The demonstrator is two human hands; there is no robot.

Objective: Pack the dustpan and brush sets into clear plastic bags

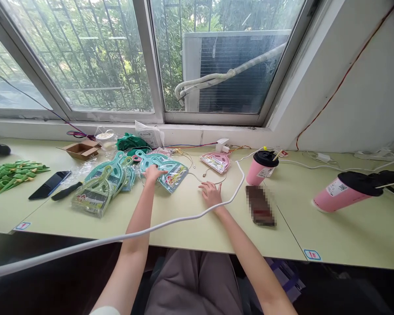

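Note:
My left hand [153, 173] is closed on a blue mini dustpan-and-brush set [174, 175] in clear plastic, lying tilted on the table; part of its grip is hidden. Just left of it is a pile of similar packaged sets, with blue ones [120, 164] behind and a pale green one [96, 190] in front. My right hand [212, 194] hovers over or rests on the tabletop, its fingers apart and nothing in them. Beyond it lies a pink packaged dustpan set [216, 161]. A further pink set [160, 152] shows partly behind the blue one.
A white cable [197, 216] crosses close in front of the camera. Pink cups [261, 168] [341, 194] with black lids and a blurred-out dark object [261, 205] are at right. Leftward are a phone [50, 185], a black handle [66, 191], green strips [15, 175] and a cardboard box [82, 149].

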